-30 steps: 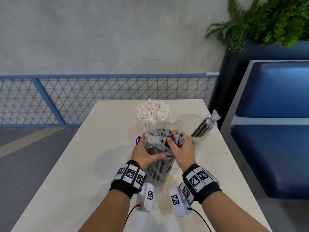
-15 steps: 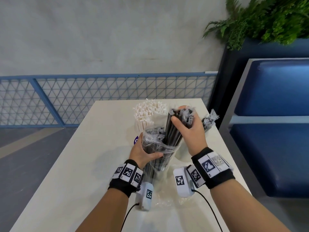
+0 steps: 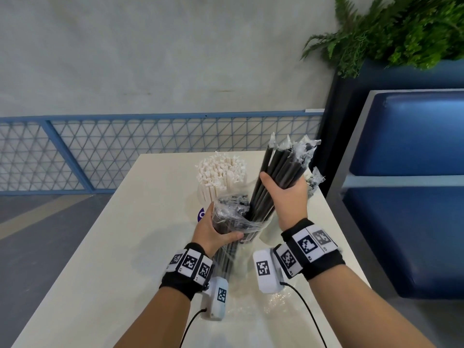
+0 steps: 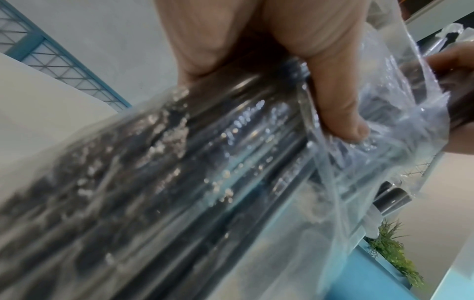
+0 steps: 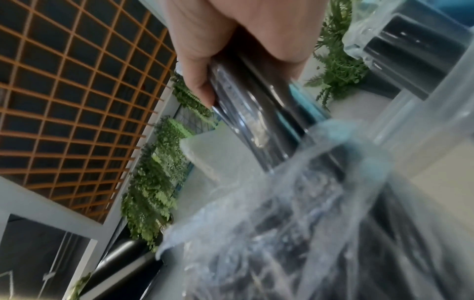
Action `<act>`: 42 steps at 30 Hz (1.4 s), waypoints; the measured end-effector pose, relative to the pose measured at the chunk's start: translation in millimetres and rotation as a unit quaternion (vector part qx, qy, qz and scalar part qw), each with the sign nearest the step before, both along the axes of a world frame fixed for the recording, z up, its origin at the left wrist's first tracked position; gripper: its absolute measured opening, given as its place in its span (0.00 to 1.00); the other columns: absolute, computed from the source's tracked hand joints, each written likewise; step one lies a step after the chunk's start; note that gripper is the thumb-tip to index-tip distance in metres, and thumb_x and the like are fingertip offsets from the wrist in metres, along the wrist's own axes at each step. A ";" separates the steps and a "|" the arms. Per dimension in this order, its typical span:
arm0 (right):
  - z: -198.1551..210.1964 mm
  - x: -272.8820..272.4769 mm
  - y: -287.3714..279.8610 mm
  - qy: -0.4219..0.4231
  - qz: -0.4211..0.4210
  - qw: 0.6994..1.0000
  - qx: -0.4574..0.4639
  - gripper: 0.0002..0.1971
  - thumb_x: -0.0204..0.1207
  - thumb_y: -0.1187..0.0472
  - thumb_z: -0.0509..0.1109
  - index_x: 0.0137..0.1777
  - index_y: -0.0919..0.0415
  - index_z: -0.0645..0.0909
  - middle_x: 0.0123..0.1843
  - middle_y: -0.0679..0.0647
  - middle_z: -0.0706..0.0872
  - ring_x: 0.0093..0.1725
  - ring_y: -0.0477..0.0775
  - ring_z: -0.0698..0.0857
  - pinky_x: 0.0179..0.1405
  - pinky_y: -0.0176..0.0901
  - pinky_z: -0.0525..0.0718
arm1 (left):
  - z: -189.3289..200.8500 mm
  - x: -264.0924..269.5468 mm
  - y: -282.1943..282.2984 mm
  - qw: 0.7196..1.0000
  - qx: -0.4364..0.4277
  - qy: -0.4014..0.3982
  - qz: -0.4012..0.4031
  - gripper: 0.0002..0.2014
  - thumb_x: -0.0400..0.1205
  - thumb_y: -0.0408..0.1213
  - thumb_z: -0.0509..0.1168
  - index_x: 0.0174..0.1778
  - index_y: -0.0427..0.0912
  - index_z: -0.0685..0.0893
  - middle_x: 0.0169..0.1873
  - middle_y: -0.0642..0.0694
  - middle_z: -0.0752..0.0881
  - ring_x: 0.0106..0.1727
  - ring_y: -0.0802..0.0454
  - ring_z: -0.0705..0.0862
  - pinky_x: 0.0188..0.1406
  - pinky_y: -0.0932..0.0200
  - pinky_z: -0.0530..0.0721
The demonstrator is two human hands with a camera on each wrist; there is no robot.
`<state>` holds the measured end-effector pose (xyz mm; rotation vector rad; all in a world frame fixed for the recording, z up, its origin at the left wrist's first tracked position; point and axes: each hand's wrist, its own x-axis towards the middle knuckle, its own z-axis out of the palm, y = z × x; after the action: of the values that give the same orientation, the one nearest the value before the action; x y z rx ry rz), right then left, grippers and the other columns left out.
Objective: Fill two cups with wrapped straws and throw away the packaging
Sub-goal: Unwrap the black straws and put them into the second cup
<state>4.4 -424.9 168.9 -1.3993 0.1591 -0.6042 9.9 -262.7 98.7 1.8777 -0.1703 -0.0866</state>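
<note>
**Handful of black straws now lifted well clear of the bag**

Low in the centre of the head view, the left hand (image 3: 216,232) wraps its fingers and thumb around the clear plastic bag (image 3: 233,219), which holds more black straws upright on the table (image 3: 105,247). Just above it, the right hand (image 3: 286,194) clutches a bundle of wrapped black straws (image 3: 281,169). A second ago it was only digging into the bag's mouth; the bundle has since risen, its lower ends seemingly still at the bag's opening. Behind, a cup of white straws (image 3: 218,177) is already full. Right of centre, the second cup (image 3: 267,232), mostly hidden, likely receives this bundle.
</note>
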 end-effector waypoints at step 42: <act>-4.5 20.6 -30.8 0.019 -0.059 0.995 -0.075 0.23 0.67 0.63 0.78 0.58 0.54 0.72 0.49 0.45 0.84 0.52 0.49 0.84 0.56 0.38 0.81 | 17.1 -9.7 7.2 0.993 -0.110 0.021 0.044 0.37 0.62 0.27 0.80 0.66 0.44 0.74 0.58 0.50 0.84 0.60 0.54 0.82 0.61 0.61 0.79</act>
<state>25.0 -455.7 164.4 -1.5553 0.2304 -0.6991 0.2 -255.5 115.8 1.6606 -0.0641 -0.0451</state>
